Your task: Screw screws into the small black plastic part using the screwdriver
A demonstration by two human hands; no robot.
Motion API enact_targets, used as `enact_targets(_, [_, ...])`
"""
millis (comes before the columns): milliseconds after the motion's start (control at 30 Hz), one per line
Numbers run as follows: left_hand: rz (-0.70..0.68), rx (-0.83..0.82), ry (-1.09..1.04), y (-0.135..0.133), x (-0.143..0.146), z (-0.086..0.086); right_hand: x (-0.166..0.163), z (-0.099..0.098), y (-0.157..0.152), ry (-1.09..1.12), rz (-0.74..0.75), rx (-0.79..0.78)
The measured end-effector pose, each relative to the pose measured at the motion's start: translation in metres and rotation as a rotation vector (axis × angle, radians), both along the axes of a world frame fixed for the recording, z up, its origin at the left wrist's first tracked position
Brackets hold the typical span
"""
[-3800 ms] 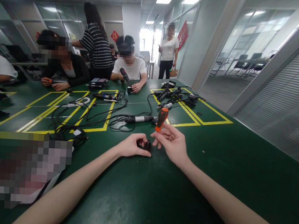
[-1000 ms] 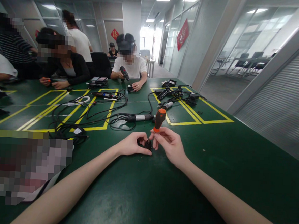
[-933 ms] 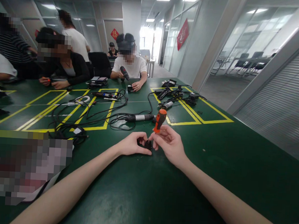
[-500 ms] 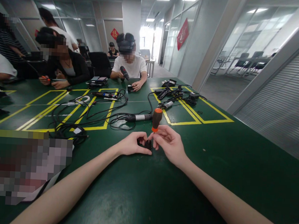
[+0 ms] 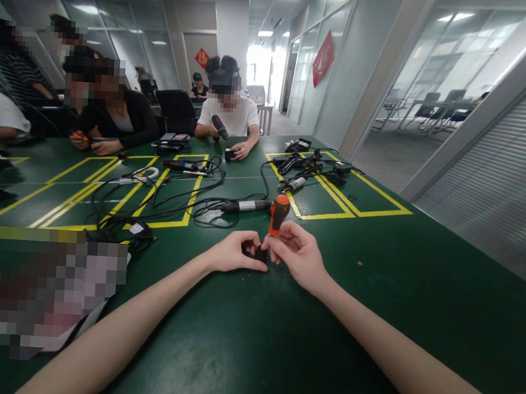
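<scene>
My left hand [image 5: 232, 256] is curled around a small black part [image 5: 260, 255] that rests on the green table [image 5: 246, 332], pinching it between thumb and fingers. My right hand [image 5: 298, 257] grips an orange and black screwdriver [image 5: 278, 214], held nearly upright with its tip down at the black part. The two hands touch over the part, so most of it is hidden.
Black cables [image 5: 155, 205], a silver-barrelled tool [image 5: 244, 206] and other tools lie inside yellow taped boxes beyond my hands. More gear [image 5: 312, 164] sits at the far right box. Several people sit or stand across the table, one holding a power screwdriver [image 5: 219, 128].
The screwdriver handle has wobbled slightly side to side while its tip stays on the part. My left hand has stayed put. People at the back left have shifted.
</scene>
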State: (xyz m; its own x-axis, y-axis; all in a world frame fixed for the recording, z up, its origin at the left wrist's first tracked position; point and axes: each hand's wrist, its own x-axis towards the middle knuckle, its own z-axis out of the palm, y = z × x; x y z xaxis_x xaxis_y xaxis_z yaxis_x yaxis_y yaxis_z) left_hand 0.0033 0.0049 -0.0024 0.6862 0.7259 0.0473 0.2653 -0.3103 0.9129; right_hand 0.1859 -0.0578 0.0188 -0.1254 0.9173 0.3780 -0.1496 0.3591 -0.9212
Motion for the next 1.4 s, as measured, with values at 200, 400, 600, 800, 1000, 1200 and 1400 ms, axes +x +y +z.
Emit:
enact_targets(200, [-0.01, 0.008, 0.033, -0.001, -0.0006, 0.0028, 0.0021, 0.0013, 0.0018, -0.038, -0.076, -0.024])
enact_targets(400, [0.003, 0.006, -0.003, -0.001, 0.0002, 0.0012, 0.0013, 0.0008, 0.0022, 0.035, -0.014, -0.058])
enact_targets(600, [-0.006, 0.013, 0.015, -0.0005, -0.0005, 0.0015, 0.0016, 0.0022, 0.0018, 0.01, -0.052, -0.054])
enact_targets(800, [-0.02, 0.009, 0.001, 0.0001, -0.0007, 0.0002, 0.0025, 0.0001, 0.004, 0.026, -0.007, -0.048])
enact_targets(1000, [-0.014, 0.009, 0.008, 0.0, -0.0005, 0.0016, 0.0012, -0.0007, 0.0018, 0.039, -0.025, -0.054])
enact_targets(1200, [-0.052, 0.01, 0.017, -0.0008, -0.0016, 0.005, 0.0014, -0.0003, 0.0032, -0.003, -0.04, -0.05])
enact_targets(1400, [-0.047, 0.001, 0.014, 0.0002, -0.0017, 0.003, 0.0027, 0.0, 0.0028, 0.019, -0.01, -0.052])
